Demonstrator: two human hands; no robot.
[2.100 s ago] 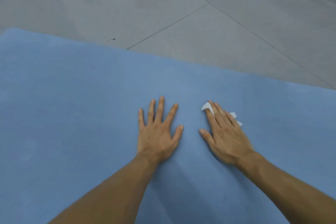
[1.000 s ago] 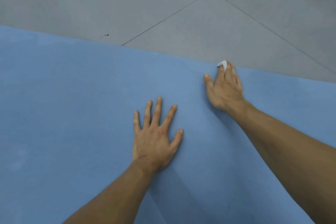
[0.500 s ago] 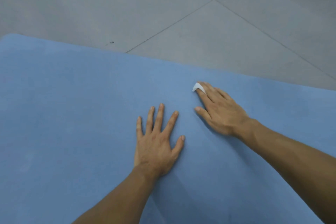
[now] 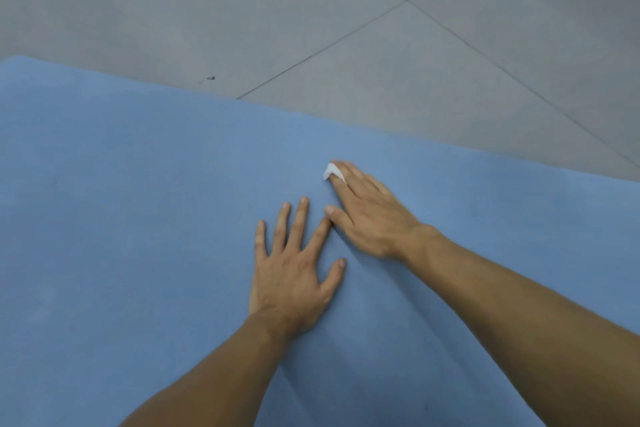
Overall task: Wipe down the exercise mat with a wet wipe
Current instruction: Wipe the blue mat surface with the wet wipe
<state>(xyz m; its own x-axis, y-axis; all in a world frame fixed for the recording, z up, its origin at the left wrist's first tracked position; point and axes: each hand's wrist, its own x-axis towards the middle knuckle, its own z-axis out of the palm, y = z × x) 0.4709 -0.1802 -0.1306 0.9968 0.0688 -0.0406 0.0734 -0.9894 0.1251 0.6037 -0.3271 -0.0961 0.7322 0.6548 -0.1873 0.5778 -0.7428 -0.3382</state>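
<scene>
Items I log from the head view:

1. Exercise mat (image 4: pixel 138 184): blue, lying flat on the floor (image 4: pixel 381 62), filling the lower part of the view. Its far edge runs from upper left down to the right.
2. Left grip (image 4: pixel 291 274): a bare hand, palm down on the mat, fingers straight and spread, holding nothing.
3. Right grip (image 4: pixel 374 218): a bare hand, palm down just beyond and to the right of the left grip. Its fingers (image 4: pixel 360 184) are straight and pressed flat, not curled.
4. Wet wipe (image 4: pixel 331 172): white, pinned against the mat under the right grip. I see only a small corner at the fingertips.
5. The right thumb lies just beside the left index fingertip. I cannot tell whether they touch.
6. Floor: grey tiles with thin joint lines and a dark speck (image 4: pixel 212 78) near the mat's far edge.
</scene>
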